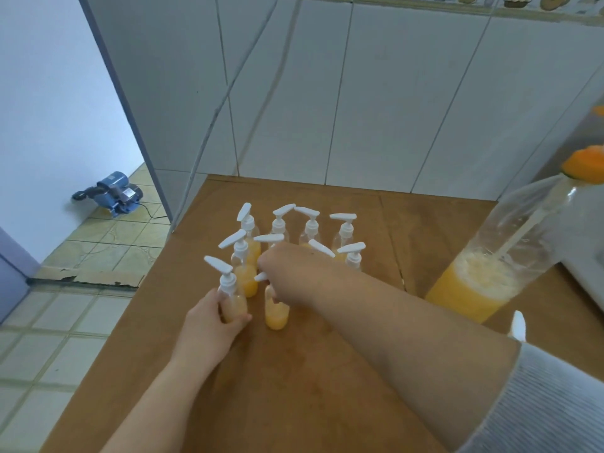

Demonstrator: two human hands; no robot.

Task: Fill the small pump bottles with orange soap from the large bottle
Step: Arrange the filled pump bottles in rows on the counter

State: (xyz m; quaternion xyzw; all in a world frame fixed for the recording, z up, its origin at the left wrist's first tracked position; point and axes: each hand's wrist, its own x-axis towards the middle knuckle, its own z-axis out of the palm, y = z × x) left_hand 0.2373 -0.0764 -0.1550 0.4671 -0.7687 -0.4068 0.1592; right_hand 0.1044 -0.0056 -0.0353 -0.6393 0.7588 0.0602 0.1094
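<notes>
1. Right forearm in a grey ribbed sleeve (549, 400) fills the near corner, reaching across the brown surface (327, 387).
2. Over by the tiled wall, the large bottle (500, 253) leans at the right edge, orange soap pooled in its lower part, a tube running down inside.
3. Left hand (209, 325) is wrapped round the nearest small pump bottle (232, 299), upright at the front left of the cluster.
4. Right hand (291, 276) is curled over the pump top of the neighbouring small bottle (276, 313), orange-filled, just beside the first.
5. Behind them the other pump bottles (310, 230) stand close together.
6. Down on the floor at left sits a blue motor (112, 192).
</notes>
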